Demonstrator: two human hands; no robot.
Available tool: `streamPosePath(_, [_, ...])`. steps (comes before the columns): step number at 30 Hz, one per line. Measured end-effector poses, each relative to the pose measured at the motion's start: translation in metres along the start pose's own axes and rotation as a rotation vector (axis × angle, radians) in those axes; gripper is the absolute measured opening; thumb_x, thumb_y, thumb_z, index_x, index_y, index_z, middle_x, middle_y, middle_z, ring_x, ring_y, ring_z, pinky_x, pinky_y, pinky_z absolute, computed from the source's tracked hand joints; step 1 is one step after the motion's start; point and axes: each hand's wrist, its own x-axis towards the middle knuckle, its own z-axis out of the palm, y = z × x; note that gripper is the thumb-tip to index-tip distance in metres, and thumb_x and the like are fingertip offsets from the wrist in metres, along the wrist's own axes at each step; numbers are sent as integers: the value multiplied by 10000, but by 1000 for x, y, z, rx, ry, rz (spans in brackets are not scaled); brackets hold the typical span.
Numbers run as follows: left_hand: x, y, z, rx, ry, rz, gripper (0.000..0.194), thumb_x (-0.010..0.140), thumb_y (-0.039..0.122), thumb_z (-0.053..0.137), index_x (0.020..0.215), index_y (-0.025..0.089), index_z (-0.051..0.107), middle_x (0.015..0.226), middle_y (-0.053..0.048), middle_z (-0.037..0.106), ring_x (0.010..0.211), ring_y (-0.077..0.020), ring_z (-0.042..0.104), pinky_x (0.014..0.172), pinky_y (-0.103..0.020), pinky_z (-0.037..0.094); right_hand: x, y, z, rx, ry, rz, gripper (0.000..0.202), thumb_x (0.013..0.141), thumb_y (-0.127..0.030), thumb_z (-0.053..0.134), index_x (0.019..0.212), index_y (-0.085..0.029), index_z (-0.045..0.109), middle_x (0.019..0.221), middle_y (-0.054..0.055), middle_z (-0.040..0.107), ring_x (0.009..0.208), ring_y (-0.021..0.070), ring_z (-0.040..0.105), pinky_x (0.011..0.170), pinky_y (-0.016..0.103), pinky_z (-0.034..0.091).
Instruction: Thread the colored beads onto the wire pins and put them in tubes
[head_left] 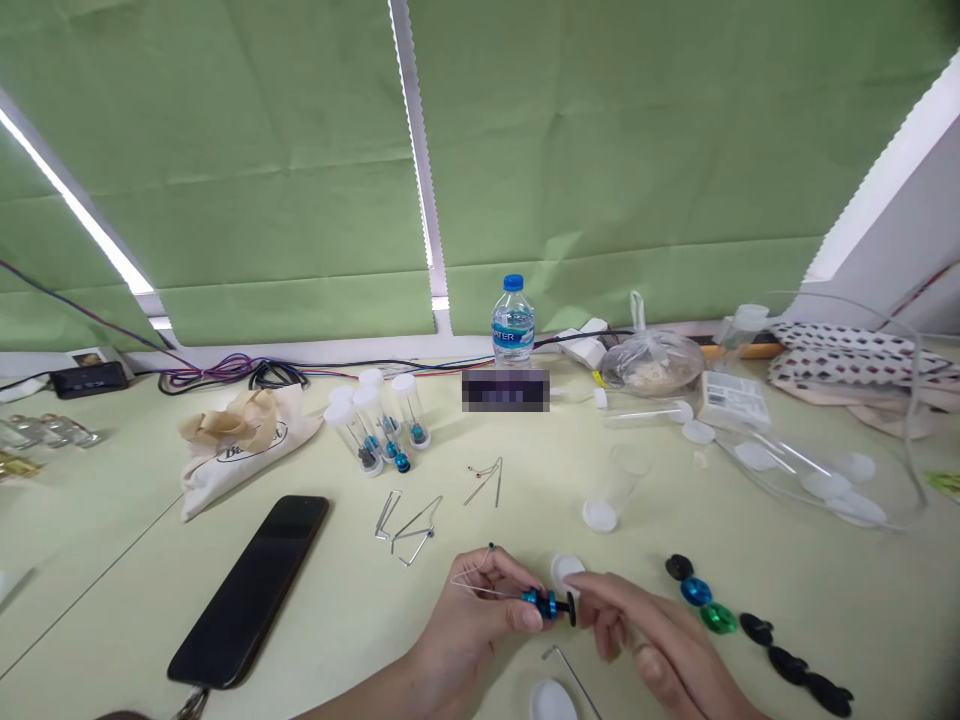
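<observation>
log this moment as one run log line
left hand: holds blue part | right hand: near black disc, contact unclear | beyond hands: clear tube | left side: phone

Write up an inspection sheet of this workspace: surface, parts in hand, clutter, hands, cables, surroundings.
Surface: pale table, a seam crossing its left side.
Job's things: blue cylindrical part with a black disc at one end; L-shaped hex key nearby; black, blue and green round parts at right.
Clutter: smartphone, drawstring bag, white-capped tubes, water bottle.
Hands: left hand grips the blue part; right hand is at the disc, fingers extended, contact unclear.
Cables: coloured bundle along the back edge; nothing seen around the hands.
Surroundings: green blinds behind.
</observation>
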Motion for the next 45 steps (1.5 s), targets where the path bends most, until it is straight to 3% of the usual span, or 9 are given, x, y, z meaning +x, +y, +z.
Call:
streamPosePath(9, [-2, 2, 1, 5, 19, -4, 281, 457, 88, 873, 648, 128, 671, 623, -26, 703, 612, -136, 630, 661, -266, 472, -5, 4, 1, 5, -35, -1, 419, 1002, -449, 268, 1370, -308, 410, 887, 47, 637, 669, 161, 613, 605, 262, 521])
streamPosePath(12, [-1, 2, 1, 11, 5, 0, 281, 462, 97, 875, 654, 126, 672, 638, -34, 709, 609, -144, 637, 659, -271, 471, -5, 3, 1, -6, -48, 18, 406, 999, -464, 267, 1327, -317, 457, 872, 39, 638, 679, 163, 615, 615, 262, 521])
streamPosePath(30, [-1, 2, 0, 2, 13, 6, 272, 475, 72, 868, 666, 129, 683, 634, -29, 708, 614, -129, 638, 640, -240, 467, -5, -1, 2, -16, -3, 0, 429, 987, -486, 299, 1358, -311, 423, 887, 39, 662, 663, 158, 643, 612, 257, 554])
streamPosePath(34, [-1, 2, 1, -7, -4, -3, 265, 491, 71, 861, 674, 131, 679, 647, -41, 720, 627, -138, 647, 651, -246, 470, -7, -5, 1, -73, -25, 44, 444, 983, -505, 293, 1369, -320, 414, 933, 47, 665, 730, 176, 649, 685, 292, 555])
streamPosePath(40, [1, -1, -5, 5, -45, 23, 248, 522, 90, 855, 692, 129, 680, 684, -45, 726, 656, -145, 651, 683, -266, 475, -7, -7, -1, -139, -48, -48, 492, 985, -519, 261, 1409, -290, 362, 941, 56, 665, 699, 165, 644, 683, 292, 550])
streamPosePath(45, [0, -3, -7, 42, -50, 33, 238, 541, 88, 848, 706, 127, 680, 706, -53, 732, 676, -143, 645, 685, -260, 462, -6, -5, 1, -109, -41, -34, 468, 993, -491, 263, 1401, -285, 368, 940, 56, 656, 702, 160, 638, 672, 285, 548])
